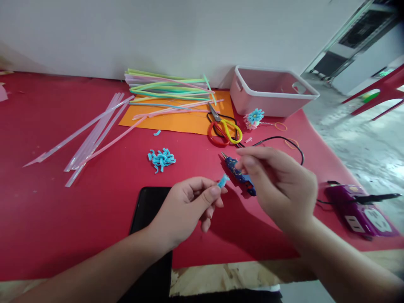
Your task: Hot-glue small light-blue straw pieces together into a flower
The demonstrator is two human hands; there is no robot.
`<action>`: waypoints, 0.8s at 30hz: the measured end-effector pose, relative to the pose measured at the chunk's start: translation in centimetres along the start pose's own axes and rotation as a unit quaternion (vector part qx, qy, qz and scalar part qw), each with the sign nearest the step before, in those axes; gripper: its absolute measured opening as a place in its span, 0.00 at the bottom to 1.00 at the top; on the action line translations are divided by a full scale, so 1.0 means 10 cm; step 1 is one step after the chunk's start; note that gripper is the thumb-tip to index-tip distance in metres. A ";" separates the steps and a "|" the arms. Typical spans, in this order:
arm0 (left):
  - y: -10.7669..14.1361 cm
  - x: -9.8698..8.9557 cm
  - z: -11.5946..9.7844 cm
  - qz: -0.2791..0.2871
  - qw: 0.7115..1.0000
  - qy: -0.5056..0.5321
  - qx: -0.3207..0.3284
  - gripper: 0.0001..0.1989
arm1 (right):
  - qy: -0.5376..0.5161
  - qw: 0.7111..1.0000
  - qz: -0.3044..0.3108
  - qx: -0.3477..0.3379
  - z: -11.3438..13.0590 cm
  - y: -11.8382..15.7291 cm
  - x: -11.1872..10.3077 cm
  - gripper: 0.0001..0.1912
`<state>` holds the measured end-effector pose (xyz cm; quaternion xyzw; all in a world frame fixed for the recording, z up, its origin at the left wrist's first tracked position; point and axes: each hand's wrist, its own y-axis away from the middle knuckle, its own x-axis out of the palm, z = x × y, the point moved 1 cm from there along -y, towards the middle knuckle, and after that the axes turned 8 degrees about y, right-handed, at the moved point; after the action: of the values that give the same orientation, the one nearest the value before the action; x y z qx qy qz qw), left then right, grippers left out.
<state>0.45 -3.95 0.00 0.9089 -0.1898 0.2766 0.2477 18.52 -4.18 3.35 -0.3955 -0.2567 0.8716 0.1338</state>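
Observation:
Between the thumb and forefinger of my left hand (192,206) is a short fuzzy blue piece (223,181). My right hand (277,181) is raised to the right of it, thumb and forefinger pressed together; what they hold, if anything, is too small to make out. A dark blue glue gun (238,173) lies on the red table just beyond and partly behind my right fingers, its metal tip pointing up and left. Several curled blue pieces (161,159) form a small pile left of centre, and a single blue piece (157,133) lies above them.
Scissors (224,129) and fuzzy coloured stems (170,90) lie on orange paper (189,126). Glue sticks (94,134) are at left, a pink basket (271,101) and blue flower (255,115) at back right. A purple power strip (362,210) sits right; a black phone-like slab (148,206) lies under my left arm.

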 end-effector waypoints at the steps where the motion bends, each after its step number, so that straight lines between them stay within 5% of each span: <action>1: 0.01 0.00 0.00 0.011 1.000 -0.004 -0.006 0.15 | -0.003 0.999 0.044 0.012 -0.01 -0.07 0.03 0.07; 5: 0.04 0.04 -0.03 0.052 0.998 -0.018 -0.013 0.17 | -0.014 0.973 0.229 -0.038 -0.05 -0.34 0.26 0.03; 10: 0.06 0.04 -0.05 0.101 0.994 -0.033 -0.030 0.17 | 0.022 0.921 0.338 -0.195 0.05 -0.61 0.73 0.05; 15: 0.06 0.03 -0.05 0.116 0.992 -0.028 -0.044 0.20 | 0.022 0.920 0.347 -0.179 0.22 -0.78 1.18 0.10; 19: 0.05 0.03 -0.05 0.109 0.992 -0.032 -0.047 0.21 | -0.012 0.902 0.342 -0.264 0.25 -0.78 1.42 0.21; 24: 0.04 0.02 -0.04 0.109 0.992 -0.038 -0.051 0.22 | -0.042 0.867 0.374 -0.326 0.22 -0.73 1.58 0.12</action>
<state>0.21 -4.12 0.57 0.8787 -0.3110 0.2577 0.2546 6.76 8.05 -1.17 -0.4456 -0.3651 0.7388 -0.3497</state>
